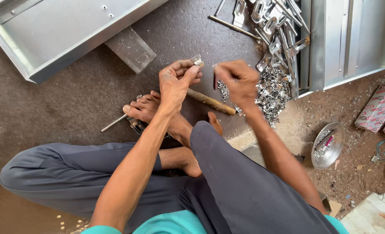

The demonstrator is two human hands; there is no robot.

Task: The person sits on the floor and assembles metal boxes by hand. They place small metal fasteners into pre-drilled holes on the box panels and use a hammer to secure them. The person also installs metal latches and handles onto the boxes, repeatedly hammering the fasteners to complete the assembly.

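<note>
While the left hand (175, 82) is pinching a small, stiff, shiny metal clip (197, 60) at its fingertips, the right hand (238, 82) is closing on something too small to tell, just beside the loose silver clip heap (271, 93), light, likely slippery pieces best gripped by their edges.

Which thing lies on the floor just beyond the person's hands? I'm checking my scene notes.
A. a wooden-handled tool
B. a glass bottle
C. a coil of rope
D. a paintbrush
A: a wooden-handled tool lies on the floor just past the left hand, which pinches a small metal piece, and the right hand, beside a pile of small metal clips.
</note>
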